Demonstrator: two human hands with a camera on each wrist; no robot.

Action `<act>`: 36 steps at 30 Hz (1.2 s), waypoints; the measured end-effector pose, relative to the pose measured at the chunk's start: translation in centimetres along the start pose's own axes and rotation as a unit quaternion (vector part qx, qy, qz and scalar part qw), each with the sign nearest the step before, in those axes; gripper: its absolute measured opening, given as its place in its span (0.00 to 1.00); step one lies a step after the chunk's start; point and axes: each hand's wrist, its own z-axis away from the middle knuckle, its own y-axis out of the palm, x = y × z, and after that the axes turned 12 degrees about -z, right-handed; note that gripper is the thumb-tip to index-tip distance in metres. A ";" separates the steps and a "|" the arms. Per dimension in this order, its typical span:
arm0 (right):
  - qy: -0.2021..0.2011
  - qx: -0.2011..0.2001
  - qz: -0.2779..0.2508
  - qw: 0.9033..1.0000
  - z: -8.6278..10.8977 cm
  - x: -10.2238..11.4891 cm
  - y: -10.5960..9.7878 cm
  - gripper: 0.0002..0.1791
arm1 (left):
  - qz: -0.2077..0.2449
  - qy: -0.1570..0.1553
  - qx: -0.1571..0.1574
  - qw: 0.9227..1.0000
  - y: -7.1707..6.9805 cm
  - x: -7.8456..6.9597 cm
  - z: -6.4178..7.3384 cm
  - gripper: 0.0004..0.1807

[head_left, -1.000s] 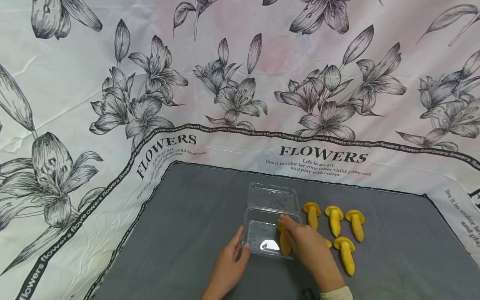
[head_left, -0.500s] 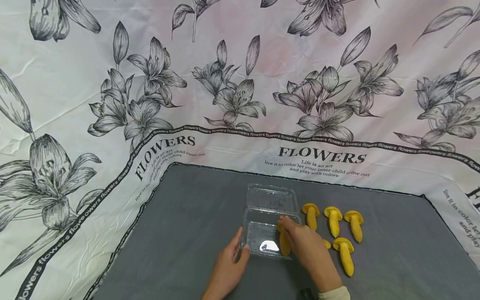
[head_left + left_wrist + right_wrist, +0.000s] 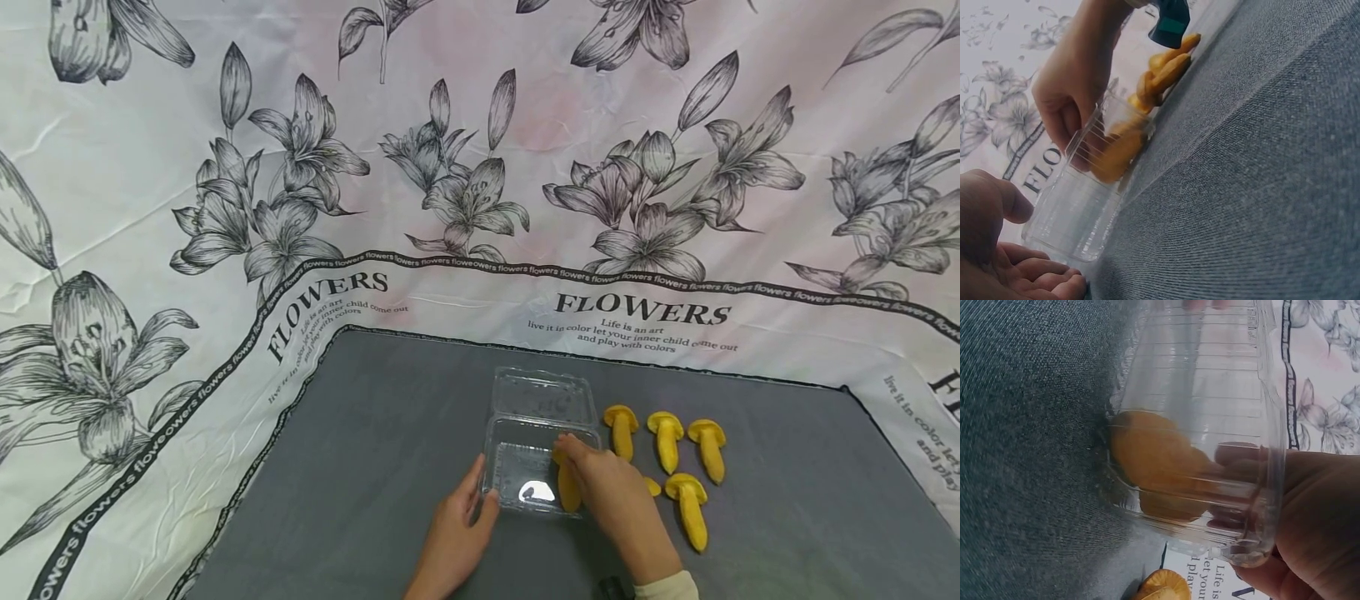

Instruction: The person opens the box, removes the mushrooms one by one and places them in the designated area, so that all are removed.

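A clear plastic clamshell box [image 3: 517,467] lies on the dark tabletop with its lid [image 3: 543,396] folded back. My left hand [image 3: 459,529] holds its near left corner, thumb along the front and fingers at the side. Inside the box at the right end, my right hand [image 3: 611,496] grips a yellow mushroom [image 3: 569,492] by its cap end, the stem pointing toward me. Through the clear wall in the right wrist view, the mushroom [image 3: 1154,447] appears low in the box with fingertips against it. The left wrist view shows the fingers [image 3: 1038,269] beside the box's end.
Several more yellow mushrooms [image 3: 667,442] lie right of the box, one [image 3: 652,487] mostly hidden behind the right hand. A dark object [image 3: 612,588] sits by the right wrist. Flower-printed cloth [image 3: 450,300] borders the tabletop and rises behind it.
The view has shifted slightly. Both hands, the box and the gripped mushroom hold nearly the same places as before.
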 end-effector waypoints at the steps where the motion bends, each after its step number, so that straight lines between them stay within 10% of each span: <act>1: 0.000 0.001 0.002 1.000 0.0 0.1 0.0 0.16 | 0.001 -0.003 0.001 1.000 0.0 0.0 0.0 0.33; 36: 0.051 0.008 -0.054 0.997 -1.9 0.4 0.2 0.08 | -0.013 0.000 0.003 1.000 -0.1 0.4 -0.1 0.34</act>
